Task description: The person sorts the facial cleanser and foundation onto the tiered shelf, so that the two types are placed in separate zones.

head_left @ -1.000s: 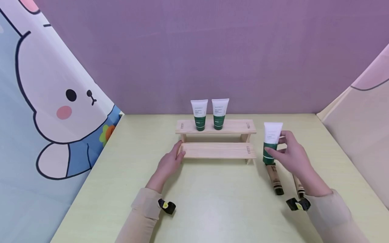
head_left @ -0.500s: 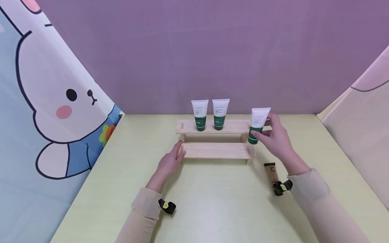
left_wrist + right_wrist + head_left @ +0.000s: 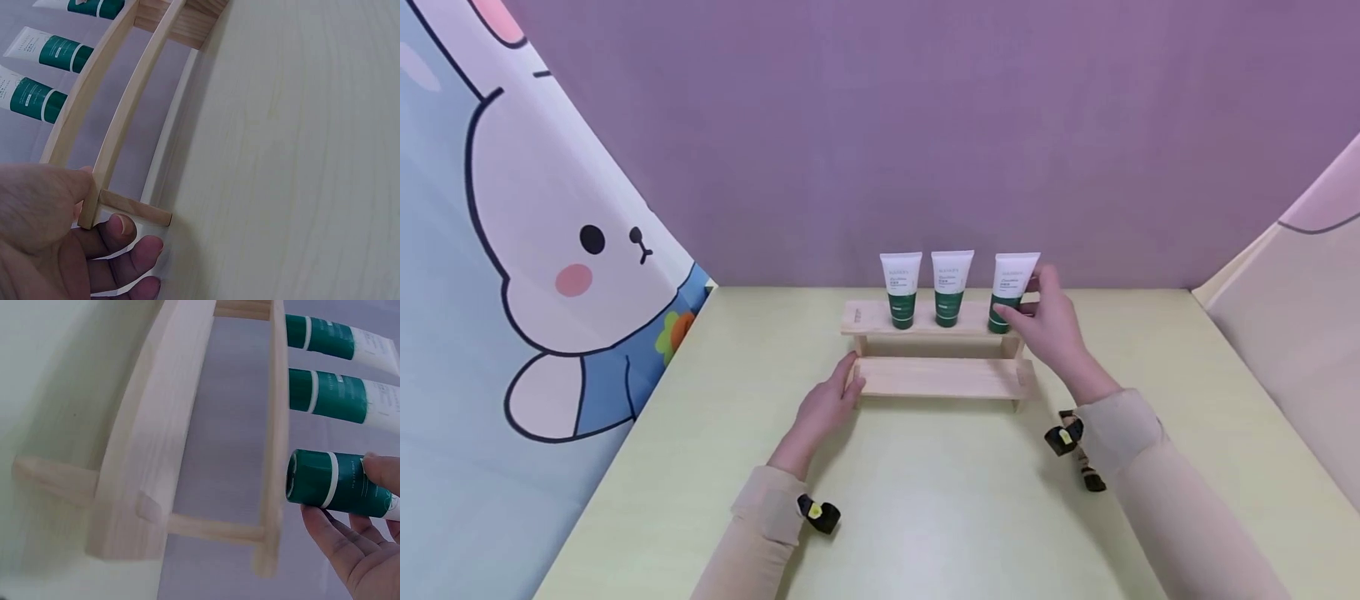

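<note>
A two-tier wooden display rack [image 3: 940, 379] stands on the table in the head view. My left hand [image 3: 827, 406] grips the left end of its lower step, thumb and fingers about the plank in the left wrist view. At the right end of the top step, my right hand [image 3: 1052, 325] holds a white-and-green squeeze tube [image 3: 1016, 272], cap down and tilted slightly. In the right wrist view the tube's cap [image 3: 311, 478] is close beside the top plank. Two matching tubes, a left one [image 3: 901, 279] and a middle one [image 3: 952, 279], stand on that step.
A brown tube with a black cap [image 3: 1093, 481] lies on the table [image 3: 925, 500] under the right forearm, mostly hidden. A purple cloth [image 3: 925, 125] hangs behind the rack. Printed cloth [image 3: 550, 333] with a rabbit covers the left side.
My right hand has carried the white-and-green tube left and back, from beside the rack to the top step's right end. The left hand keeps its grip. The view has shifted slightly.
</note>
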`<state>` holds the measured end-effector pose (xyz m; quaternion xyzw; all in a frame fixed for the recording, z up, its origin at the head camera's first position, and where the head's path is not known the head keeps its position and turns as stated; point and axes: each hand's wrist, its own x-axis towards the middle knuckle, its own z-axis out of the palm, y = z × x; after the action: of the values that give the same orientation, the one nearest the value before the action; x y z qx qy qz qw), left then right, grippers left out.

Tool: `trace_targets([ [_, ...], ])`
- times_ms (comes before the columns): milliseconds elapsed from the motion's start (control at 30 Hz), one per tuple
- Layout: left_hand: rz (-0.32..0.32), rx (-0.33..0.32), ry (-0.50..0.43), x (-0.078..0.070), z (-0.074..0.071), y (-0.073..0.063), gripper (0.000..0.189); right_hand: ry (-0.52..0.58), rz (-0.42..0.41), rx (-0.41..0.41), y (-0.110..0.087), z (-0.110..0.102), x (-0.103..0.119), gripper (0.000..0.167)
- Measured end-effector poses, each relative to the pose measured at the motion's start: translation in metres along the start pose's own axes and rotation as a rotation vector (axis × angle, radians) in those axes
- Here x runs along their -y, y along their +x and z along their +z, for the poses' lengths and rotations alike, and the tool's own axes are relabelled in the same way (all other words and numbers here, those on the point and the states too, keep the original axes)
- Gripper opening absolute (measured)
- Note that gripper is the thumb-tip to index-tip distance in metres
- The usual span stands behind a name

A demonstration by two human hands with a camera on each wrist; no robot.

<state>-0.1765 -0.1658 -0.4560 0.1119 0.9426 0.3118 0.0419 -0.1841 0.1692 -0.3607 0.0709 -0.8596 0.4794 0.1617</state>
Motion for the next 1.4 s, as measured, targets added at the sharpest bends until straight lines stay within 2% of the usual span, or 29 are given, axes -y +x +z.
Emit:
trace_targets([
  [300,0.003,-0.012,-0.002,-0.002,0.002,-0.001,0.055,-0.053,0.045,-0.013,0.008,0.013,-0.002,0.061],
  [533,0.012,-0.009,-0.014,-0.002,0.004,-0.002,0.055,-0.097,0.049,-0.004,0.001,0.01,-0.003,0.065],
  [767,0.008,-0.004,-0.003,-0.002,0.004,-0.001,0.056,-0.123,-0.001,-0.05,-0.023,-0.007,0.0,0.061],
  [933,0.007,-0.008,-0.002,0.0,0.0,0.001,0.056,-0.189,-0.014,-0.041,-0.042,-0.021,0.0,0.044],
  [1100,0.006,-0.006,-0.001,0.003,-0.003,0.0,0.055,-0.269,0.014,0.014,-0.065,-0.034,-0.004,0.026],
  [1400,0.018,-0.001,-0.025,0.002,-0.001,-0.001,0.056,-0.362,0.092,0.139,-0.103,-0.051,-0.02,0.025],
])
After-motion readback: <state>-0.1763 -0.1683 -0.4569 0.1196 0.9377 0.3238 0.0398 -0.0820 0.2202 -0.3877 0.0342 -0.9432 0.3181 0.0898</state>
